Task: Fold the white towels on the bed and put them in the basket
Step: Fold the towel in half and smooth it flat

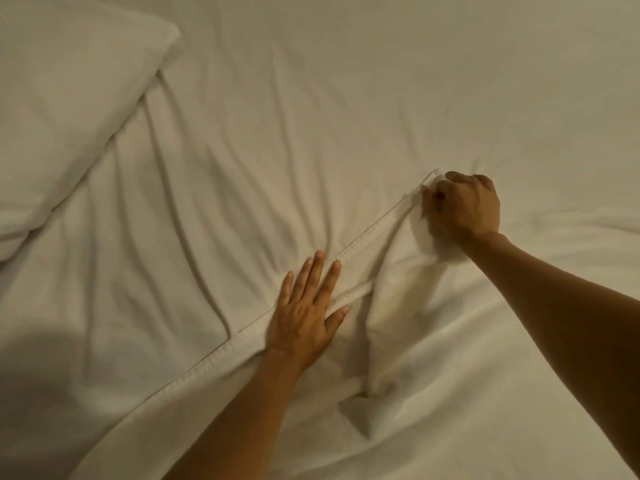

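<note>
Towel hem runs diagonally, near-left to far-right.

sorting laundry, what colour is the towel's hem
White, same as the towel; head view.

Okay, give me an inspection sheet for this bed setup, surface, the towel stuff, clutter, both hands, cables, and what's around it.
Surface: bed sheet, white, wrinkled, with long creases running toward the pillow.
Job's things: white towel lies rumpled on the bed, its stitched hem running diagonally; not folded flat yet. Basket: nothing seen.
Clutter: nothing seen.
Hands: left hand with straight fingers resting on the hem, thumb under the edge; right hand grips the towel's far corner, fingers curled.
Cables: nothing seen.
Surroundings: pillow at upper left; a dark shadow at lower left.
</note>
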The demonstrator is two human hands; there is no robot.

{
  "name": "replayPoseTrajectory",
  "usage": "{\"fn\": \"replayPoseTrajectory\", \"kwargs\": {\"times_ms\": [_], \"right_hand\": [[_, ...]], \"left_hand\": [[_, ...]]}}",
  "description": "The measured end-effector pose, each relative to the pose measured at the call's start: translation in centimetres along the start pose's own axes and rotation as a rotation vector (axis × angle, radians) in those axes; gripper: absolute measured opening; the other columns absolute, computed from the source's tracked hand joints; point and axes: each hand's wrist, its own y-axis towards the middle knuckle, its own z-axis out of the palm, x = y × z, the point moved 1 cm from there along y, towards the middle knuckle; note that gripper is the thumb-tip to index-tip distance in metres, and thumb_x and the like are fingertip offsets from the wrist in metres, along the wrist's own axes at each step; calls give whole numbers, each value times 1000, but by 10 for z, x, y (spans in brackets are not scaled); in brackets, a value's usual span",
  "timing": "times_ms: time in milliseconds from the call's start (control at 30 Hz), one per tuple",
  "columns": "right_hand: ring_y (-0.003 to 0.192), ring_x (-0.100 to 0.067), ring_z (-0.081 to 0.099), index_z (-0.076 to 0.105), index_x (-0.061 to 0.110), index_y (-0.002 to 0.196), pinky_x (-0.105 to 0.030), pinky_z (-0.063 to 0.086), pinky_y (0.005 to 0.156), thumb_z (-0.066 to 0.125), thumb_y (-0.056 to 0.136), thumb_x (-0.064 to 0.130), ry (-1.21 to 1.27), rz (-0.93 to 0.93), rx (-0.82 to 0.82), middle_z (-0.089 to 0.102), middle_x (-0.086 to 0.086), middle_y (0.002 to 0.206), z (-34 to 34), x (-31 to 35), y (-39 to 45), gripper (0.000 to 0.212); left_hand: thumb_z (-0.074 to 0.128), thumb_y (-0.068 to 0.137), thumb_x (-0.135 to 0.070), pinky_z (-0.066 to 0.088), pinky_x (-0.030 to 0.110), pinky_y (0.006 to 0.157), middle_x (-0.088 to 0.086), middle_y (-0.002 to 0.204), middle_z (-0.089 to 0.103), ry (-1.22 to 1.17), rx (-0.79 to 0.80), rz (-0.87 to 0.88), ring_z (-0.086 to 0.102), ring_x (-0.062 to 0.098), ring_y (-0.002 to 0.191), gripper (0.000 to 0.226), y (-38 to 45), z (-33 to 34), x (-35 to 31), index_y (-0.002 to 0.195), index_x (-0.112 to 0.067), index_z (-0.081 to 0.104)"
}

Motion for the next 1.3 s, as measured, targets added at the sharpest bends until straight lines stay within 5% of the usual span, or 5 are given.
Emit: {"fn": "replayPoseTrajectory", "kwargs": {"times_ms": [233,500,700,1133,1300], "right_hand": [[146,-25,10,15,18,150,-42,13,117,50,94,24,20,-167,403,9,-7,159,3,11,10,66],[135,-29,34,26,7,143,-41,33,106,51,94,28,3,-246,500,28,-10,150,-10,5,12,59],[133,-21,33,42,15,129,-40,31,104,57,88,31,-129,-288,452,27,-4,145,-5,15,10,46],[145,-28,15,31,8,134,-41,-2,118,45,94,8,-449,-368,254,41,-15,145,-38,60,53,42],[145,-33,10,28,6,136,-43,0,119,40,91,-2,-374,-376,92,32,-20,149,-52,104,104,47]], "left_hand": [[1,92,-63,7,35,118,-2,160,2,-32,-51,41,4,12,148,71,-4,-11,0,152,-26,6],[-8,87,-64,8,31,118,6,159,4,-136,-105,-204,8,18,147,82,15,-15,-9,151,-15,8],[38,88,-55,28,39,114,9,152,34,-324,-186,-161,33,23,140,60,10,-23,-15,130,-13,51],[93,48,-21,46,27,47,1,62,61,-175,-158,-338,62,21,55,35,42,-86,-7,64,-17,63],[63,87,-16,43,42,77,15,96,62,-250,-308,-501,60,37,91,9,81,-112,52,89,-8,63]]}}
